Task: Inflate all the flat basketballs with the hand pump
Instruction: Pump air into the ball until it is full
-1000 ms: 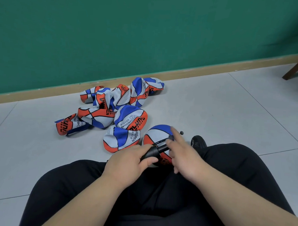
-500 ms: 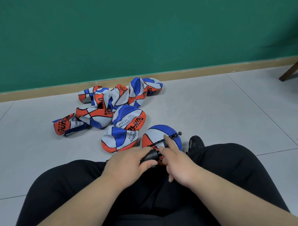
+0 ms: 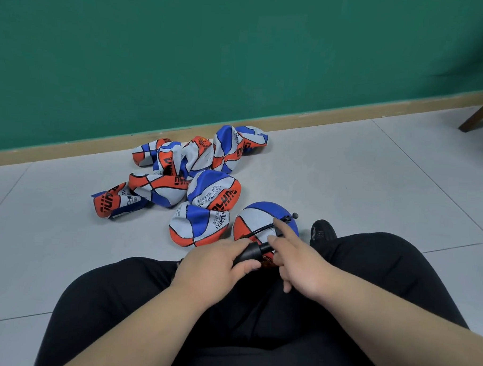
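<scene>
Legs: black trousers (image 3: pixel 369 271), knees spread, seated on the floor (image 3: pixel 346 173).
Left hand: the left hand (image 3: pixel 217 267) is wrapped round the black barrel of the hand pump (image 3: pixel 251 252), thumb over the top.
Right hand: the right hand (image 3: pixel 303 268) is loose, index finger straight with its tip at the thin black hose (image 3: pixel 263 228), the other fingers lightly bent. Whether the thumb presses on the pump's end cannot be told.
Hand pump: lies slanted between the two hands, just above the lap; the hose runs from it across the ball to a small knobbed tip.
Ball being worked on: a domed basketball (image 3: pixel 257 216) in blue, white and orange sits between the knees, right behind the pump.
Shoe: a black shoe (image 3: pixel 322 232) sits just right of that ball.
Nearest flat ball: this nearest flat ball (image 3: pixel 197 226) touches the domed one on its left; "CHILDREN" is printed in black along its edge.
Second flat ball: the second flat ball (image 3: pixel 215 191) lies behind it and carries large black block letters I cannot read with certainty.
Pile: the remaining flat basketballs (image 3: pixel 163 163) lie crumpled and overlapping farther back, same colours and black lettering.
Far edge: a wooden skirting board (image 3: pixel 320 118) runs under a green wall (image 3: pixel 241 44); a brown chair leg (image 3: pixel 480 114) stands at the far right.
</scene>
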